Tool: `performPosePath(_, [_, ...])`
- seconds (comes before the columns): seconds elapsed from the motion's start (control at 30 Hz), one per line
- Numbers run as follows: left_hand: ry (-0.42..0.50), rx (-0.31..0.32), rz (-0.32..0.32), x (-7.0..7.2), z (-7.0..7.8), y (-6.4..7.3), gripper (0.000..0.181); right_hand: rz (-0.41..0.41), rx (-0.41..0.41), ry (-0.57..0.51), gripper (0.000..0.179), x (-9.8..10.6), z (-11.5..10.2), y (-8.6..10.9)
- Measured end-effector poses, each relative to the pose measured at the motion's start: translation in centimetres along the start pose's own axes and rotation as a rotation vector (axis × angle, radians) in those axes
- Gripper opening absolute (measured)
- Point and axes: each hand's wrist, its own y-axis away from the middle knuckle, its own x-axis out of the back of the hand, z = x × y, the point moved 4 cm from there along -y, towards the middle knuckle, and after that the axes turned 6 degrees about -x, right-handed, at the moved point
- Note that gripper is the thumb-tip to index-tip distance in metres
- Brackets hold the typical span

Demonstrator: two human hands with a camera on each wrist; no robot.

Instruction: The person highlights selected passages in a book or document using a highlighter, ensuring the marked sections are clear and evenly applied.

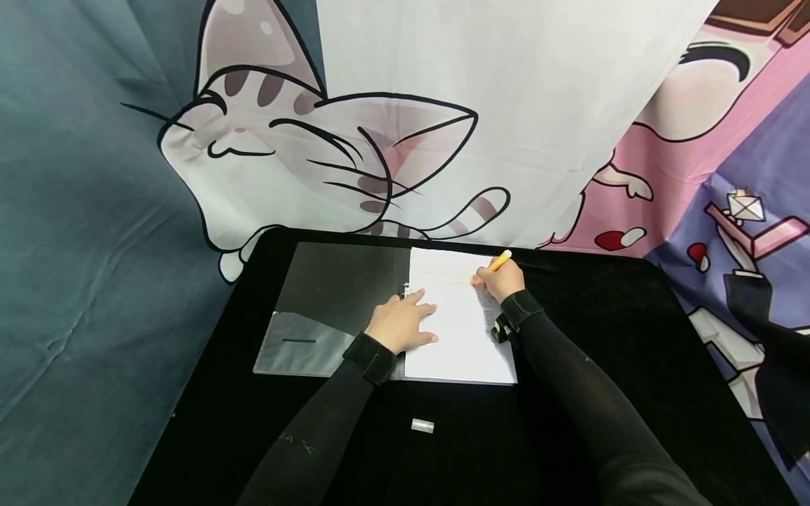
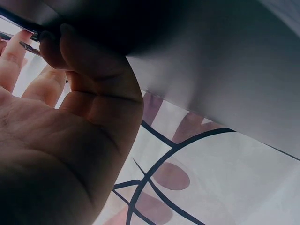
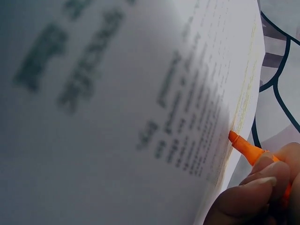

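My right hand [image 1: 505,280] pinches an orange highlighter [image 3: 248,149] between thumb and fingers, its yellow back end pointing up in the head view. In the right wrist view the orange tip meets the printed page [image 3: 187,103] beside highlighted lines near the top. Spread fingers of my left hand [image 1: 401,323] rest on the left side of the white paper stack [image 1: 458,351], near the metal clip of the binder. This binder [image 1: 348,281] lies spread out under the sheets, its dark translucent cover to the left. The left wrist view shows the left hand [image 2: 70,108] from the palm side.
A small whitish cylindrical piece [image 1: 422,426] lies on the black tabletop [image 1: 607,302] in front of the binder. The cover has a clear pocket [image 1: 304,344] at its lower left. Behind the table hangs a cartoon cat curtain [image 1: 266,140].
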Motion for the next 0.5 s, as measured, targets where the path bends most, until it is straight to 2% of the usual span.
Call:
performPosePath(0.33, [-0.003, 0.004, -0.009, -0.24, -0.07, -0.18, 0.066, -0.017, -0.054, 0.004, 0.024, 0.21, -0.27, 0.29])
performPosePath(0.5, [-0.005, 0.01, -0.021, -0.18, -0.06, -0.3, 0.067, -0.015, -0.039, 0.021, 0.028, 0.44, -0.55, 0.51])
